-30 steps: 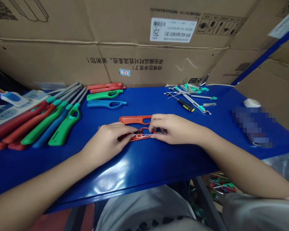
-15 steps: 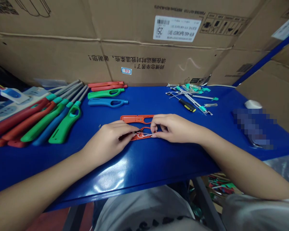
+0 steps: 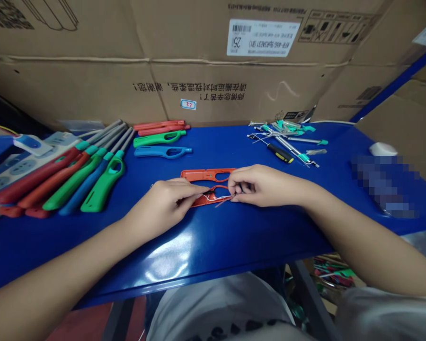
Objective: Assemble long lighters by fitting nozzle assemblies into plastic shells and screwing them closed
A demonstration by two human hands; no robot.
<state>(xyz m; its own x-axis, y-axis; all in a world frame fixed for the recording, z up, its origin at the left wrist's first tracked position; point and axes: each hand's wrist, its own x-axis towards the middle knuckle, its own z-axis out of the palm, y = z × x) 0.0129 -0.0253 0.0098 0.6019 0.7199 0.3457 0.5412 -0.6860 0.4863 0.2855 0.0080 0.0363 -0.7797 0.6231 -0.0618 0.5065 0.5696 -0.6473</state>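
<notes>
On the blue table lies an orange lighter shell half, hollow side up, with a thin white wire running across its handle loop. At its left part, my left hand is closed, thumb and fingers pinched over a small dark part I cannot make out. My right hand is closed at the shell's right end, its fingertips pinching the wire. A thin strand sticks out down-left from those fingertips. Just behind lies a second orange shell half, partly covered by my right fingers.
Assembled long-necked lighters lie at left beside a power strip. Red, green and blue shell pieces are stacked behind. Back right are a screwdriver and several metal tubes with teal ends. A cardboard wall closes the back.
The thin strand at my right fingertips has swung from lying across the shell to pointing down-left over its front edge. My right hand has shifted slightly; my left stays at the shell.
</notes>
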